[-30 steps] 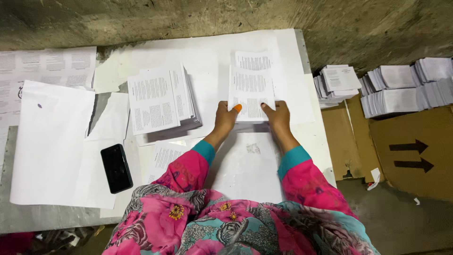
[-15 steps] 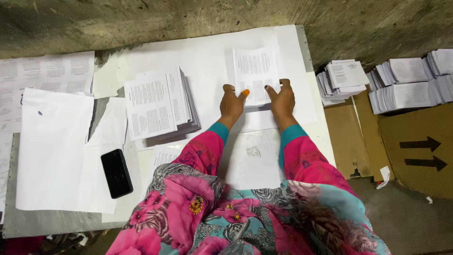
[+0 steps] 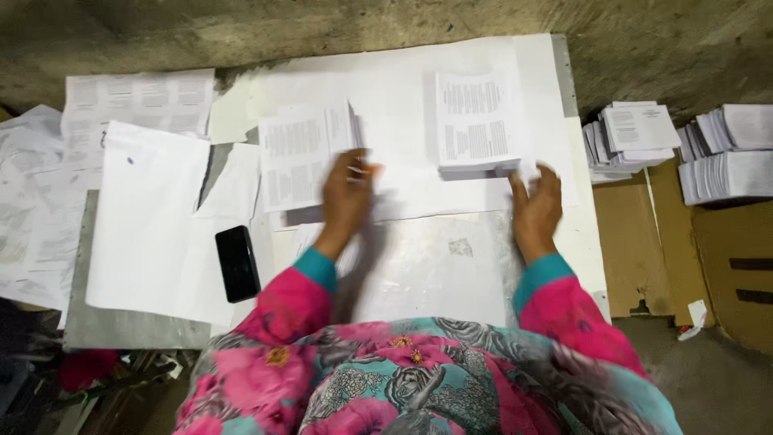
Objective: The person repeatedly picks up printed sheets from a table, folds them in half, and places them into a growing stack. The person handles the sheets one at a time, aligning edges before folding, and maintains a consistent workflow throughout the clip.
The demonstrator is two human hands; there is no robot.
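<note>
left hand (image 3: 348,196): we see it blurred, fingers loosely spread over the near edge of the left leaflet stack (image 3: 304,157), mid desk; whether it grips a sheet we cannot tell.
right hand (image 3: 535,208): fingers released, empty, just beside the near right corner of the right leaflet stack (image 3: 477,122), towards the desk's far right corner.
stack risk: we judge the right leaflet stack sits near the desk's (image 3: 129,330) right edge; a careless brush could fan it or push sheets over onto the cardboard boxes (image 3: 636,242).
mix-up risk: loose white sheets (image 3: 145,217) overlap at the left; a leaflet could slide under them.
phone (image 3: 237,263): near the desk's near edge, by the left sleeve; an elbow could knock it off.
blur: fast hands, double-picks likely.
</note>
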